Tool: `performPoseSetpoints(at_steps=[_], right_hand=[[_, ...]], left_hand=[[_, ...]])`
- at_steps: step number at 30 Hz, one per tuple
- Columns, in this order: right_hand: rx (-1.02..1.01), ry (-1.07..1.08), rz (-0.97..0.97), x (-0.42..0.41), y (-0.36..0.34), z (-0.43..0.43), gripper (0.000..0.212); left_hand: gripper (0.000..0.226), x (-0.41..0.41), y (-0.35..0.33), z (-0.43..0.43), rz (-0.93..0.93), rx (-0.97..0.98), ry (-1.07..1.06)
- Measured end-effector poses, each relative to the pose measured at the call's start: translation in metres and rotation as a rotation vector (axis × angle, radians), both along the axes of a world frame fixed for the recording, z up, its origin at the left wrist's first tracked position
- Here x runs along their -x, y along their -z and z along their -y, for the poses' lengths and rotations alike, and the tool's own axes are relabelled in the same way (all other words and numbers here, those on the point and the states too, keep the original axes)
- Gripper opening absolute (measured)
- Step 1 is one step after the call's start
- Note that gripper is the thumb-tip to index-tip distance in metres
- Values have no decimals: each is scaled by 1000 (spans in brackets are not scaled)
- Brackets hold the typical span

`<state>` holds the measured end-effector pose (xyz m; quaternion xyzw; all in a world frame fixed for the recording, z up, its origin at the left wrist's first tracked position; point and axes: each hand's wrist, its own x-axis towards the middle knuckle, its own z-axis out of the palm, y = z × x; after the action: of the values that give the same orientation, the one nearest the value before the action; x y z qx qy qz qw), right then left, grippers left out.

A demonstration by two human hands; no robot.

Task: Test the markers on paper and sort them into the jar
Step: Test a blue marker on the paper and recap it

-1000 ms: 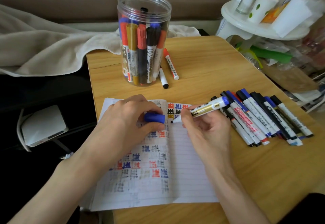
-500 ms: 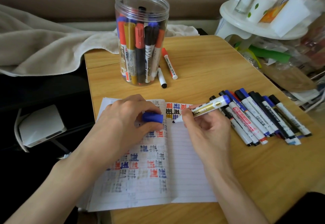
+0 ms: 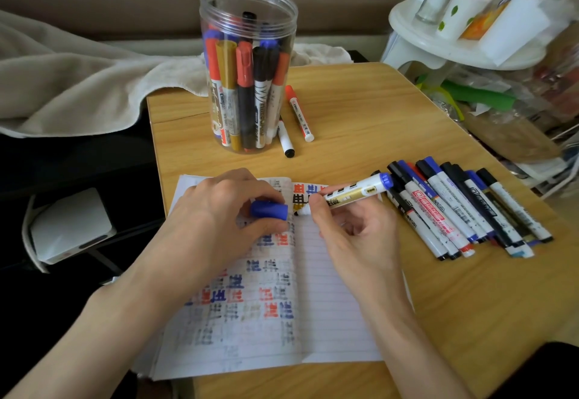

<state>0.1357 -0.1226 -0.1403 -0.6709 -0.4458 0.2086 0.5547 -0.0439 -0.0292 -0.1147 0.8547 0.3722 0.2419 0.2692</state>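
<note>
Wooden counter (image 3: 391, 123) before a sofa (image 3: 109, 0), blanket (image 3: 78, 79) at left. Jar (image 3: 247, 69) beyond the paper (image 3: 329, 304); your left hand (image 3: 219, 213) pinches a cap (image 3: 270, 210), right hand (image 3: 354, 238) grips a marker (image 3: 357, 192).

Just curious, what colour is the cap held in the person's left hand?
The cap is blue, shown best in the head view.

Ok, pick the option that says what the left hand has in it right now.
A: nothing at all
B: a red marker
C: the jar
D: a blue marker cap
D: the left hand pinches the blue cap between thumb and fingers over the paper, while the right hand holds the uncapped marker.
</note>
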Motion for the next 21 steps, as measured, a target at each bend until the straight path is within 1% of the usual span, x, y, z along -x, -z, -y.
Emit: performPoseSetpoints(at_steps=[4,8,13,21], right_hand=[[-1,3,28,0,-1,0,10],[22,-12,30,-1,-1,0,14],[-15,52,-111,0,-5,1,8],[7,30,7,0,-2,0,10]], left_hand=[[33,1,-1,0,-13,2,5],[35,1,-3,0,-31,14,3],[34,0,-3,0,-28,20,-7],[36,0,-3,-1,-34,19,-3]])
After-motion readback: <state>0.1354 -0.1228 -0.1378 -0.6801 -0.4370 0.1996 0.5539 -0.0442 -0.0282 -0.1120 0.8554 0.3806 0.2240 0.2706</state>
